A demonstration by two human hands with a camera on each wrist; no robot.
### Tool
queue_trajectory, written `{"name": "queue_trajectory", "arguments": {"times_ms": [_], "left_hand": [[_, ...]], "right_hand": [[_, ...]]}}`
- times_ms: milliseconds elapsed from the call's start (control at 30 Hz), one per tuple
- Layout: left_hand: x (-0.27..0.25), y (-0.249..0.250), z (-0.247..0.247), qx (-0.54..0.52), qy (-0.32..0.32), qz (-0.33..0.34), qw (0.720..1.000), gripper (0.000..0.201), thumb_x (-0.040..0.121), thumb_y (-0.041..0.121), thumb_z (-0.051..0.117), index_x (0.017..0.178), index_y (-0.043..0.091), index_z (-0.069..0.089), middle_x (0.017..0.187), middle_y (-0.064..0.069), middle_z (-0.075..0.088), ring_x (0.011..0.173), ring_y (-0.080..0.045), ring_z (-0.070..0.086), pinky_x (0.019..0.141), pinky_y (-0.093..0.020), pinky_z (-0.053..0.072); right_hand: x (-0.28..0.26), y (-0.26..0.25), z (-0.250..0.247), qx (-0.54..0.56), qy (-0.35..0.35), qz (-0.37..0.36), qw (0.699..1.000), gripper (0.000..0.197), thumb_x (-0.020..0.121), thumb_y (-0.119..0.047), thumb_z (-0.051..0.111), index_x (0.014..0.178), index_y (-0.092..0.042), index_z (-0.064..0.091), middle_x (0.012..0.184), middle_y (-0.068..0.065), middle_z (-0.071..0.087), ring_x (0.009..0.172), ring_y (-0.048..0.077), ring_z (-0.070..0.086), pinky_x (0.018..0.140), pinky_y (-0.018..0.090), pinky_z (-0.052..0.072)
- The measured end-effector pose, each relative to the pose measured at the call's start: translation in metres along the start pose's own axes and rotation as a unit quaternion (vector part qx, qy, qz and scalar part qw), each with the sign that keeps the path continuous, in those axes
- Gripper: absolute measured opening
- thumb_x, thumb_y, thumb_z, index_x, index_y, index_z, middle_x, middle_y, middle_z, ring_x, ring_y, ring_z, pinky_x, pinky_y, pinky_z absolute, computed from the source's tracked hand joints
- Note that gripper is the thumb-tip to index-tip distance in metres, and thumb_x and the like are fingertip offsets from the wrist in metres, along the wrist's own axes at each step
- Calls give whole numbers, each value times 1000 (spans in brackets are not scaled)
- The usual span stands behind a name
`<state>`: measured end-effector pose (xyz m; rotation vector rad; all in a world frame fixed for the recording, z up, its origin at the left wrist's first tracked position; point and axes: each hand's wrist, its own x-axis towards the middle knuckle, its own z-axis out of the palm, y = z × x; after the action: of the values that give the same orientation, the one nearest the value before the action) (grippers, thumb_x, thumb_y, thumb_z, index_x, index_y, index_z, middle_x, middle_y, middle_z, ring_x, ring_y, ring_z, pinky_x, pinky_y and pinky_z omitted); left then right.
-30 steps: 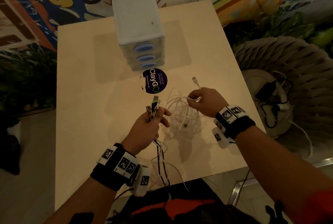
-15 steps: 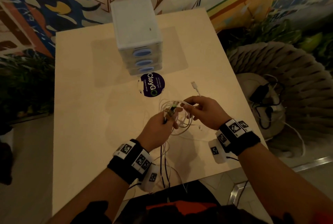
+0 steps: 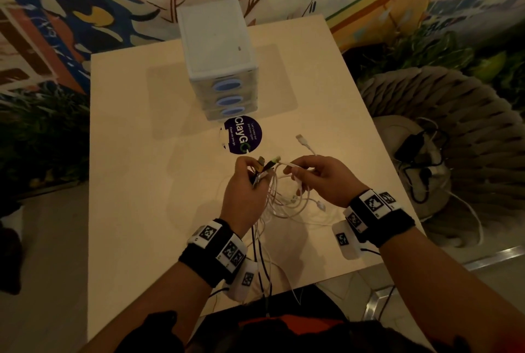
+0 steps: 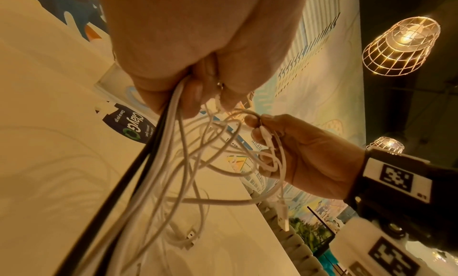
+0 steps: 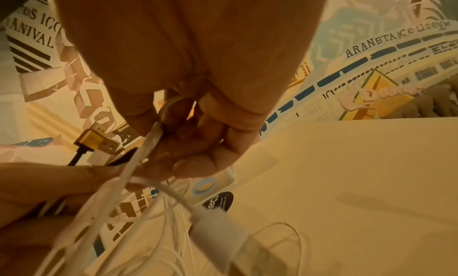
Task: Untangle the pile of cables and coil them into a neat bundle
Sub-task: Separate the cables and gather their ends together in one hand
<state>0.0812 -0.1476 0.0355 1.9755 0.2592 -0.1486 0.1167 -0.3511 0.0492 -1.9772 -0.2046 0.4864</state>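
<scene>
While both hands work above the near half of the counter, the left hand is curled tight round a bunch of cables, black and white together, with several plug ends sticking up out of the top of the fist. From the right wrist view one of those plugs has a gold-coloured metal shell on a black lead. Below the fist the black cables and thicker white ones run down toward the person's body and over the near edge of the counter.

Just beside it, the right hand pinches a white cable between thumb and fingers, the other fingers curled loosely with loops of the same tangle hanging through them. A white plug end reaches out past this hand toward the far side. Loose white loops sag between the two hands and rest on the counter beneath them.

Farther back stands a small white drawer unit with blue oval handles, and a round dark sticker lies on the counter just in front of it. A woven chair sits to the right of the counter, with dark cables on its seat
</scene>
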Motion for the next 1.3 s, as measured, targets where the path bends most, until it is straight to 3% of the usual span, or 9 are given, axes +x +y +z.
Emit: {"name": "queue_trajectory", "arguments": {"times_ms": [100, 233, 300, 467, 767, 933, 1133, 1233, 1300], "left_hand": [[0, 6, 0, -39, 13, -15, 999, 19, 97, 40, 64, 96, 21, 63, 58, 17, 58, 53, 3, 51, 55, -20, 36], [-1, 12, -3, -97, -14, -48, 994, 33, 103, 44, 53, 98, 21, 77, 53, -6, 48, 43, 0, 45, 54, -23, 36], [-1, 13, -4, -87, -31, -47, 995, 29, 101, 47, 55, 94, 29, 76, 46, 6, 47, 47, -6, 46, 58, -28, 41], [-5, 14, -6, -138, -112, -3, 984, 39, 89, 17, 78, 125, 27, 67, 108, 22, 73, 107, 2, 68, 93, -20, 54], [2, 11, -6, -109, -44, -11, 993, 13, 91, 26, 75, 97, 37, 76, 95, 13, 78, 97, -5, 71, 96, -35, 54], [4, 9, -12, -99, -61, -42, 992, 8, 91, 23, 76, 94, 30, 79, 91, 12, 78, 93, -5, 70, 93, -33, 53], [-2, 22, -18, -162, -83, -74, 980, 12, 97, 15, 67, 105, 15, 76, 95, -1, 76, 52, 8, 56, 57, -9, 40], [-4, 26, -22, -182, -74, -96, 976, 21, 97, 15, 66, 114, 5, 74, 80, 5, 75, 54, 4, 62, 65, -40, 49], [-5, 27, -24, -206, -66, -117, 969, 24, 97, 15, 66, 118, 3, 73, 79, 1, 76, 87, -4, 63, 88, -55, 39]], "right_hand": [[0, -1, -1, 3, -5, 5, 1000, 18, 102, -26, 59, 103, -23, 77, 86, -2, 73, 69, 20, 72, 70, 30, 59], [1, 0, 0, 6, -9, 7, 1000, 19, 102, -25, 59, 103, -21, 77, 83, -3, 72, 68, 23, 72, 69, 30, 57], [1, 0, -1, 11, -3, 7, 1000, 19, 102, -25, 59, 102, -20, 77, 82, -2, 72, 67, 23, 71, 67, 29, 55], [3, 0, -3, 21, 0, -15, 1000, 21, 103, -26, 57, 101, -22, 77, 80, 7, 72, 69, 30, 71, 68, 40, 57], [2, 1, -1, -43, 22, 11, 999, 15, 99, -44, 60, 109, -34, 64, 95, -8, 71, 69, 10, 73, 72, 34, 56], [3, 8, -4, -106, 90, 23, 990, 23, 101, -45, 55, 112, -30, 41, 85, -6, 68, 51, 9, 68, 55, 29, 50], [12, 23, -13, -173, 104, 62, 977, 10, 100, -41, 57, 105, -32, 54, 81, -11, 69, 62, 4, 67, 63, 29, 49], [15, 28, -13, -200, 87, 80, 973, 13, 100, -31, 56, 113, -32, 58, 99, -6, 68, 85, 14, 67, 75, 31, 49], [13, 29, -13, -189, 86, 64, 976, 34, 95, -16, 58, 125, -31, 57, 113, -3, 61, 96, 16, 63, 82, 31, 50]]}}
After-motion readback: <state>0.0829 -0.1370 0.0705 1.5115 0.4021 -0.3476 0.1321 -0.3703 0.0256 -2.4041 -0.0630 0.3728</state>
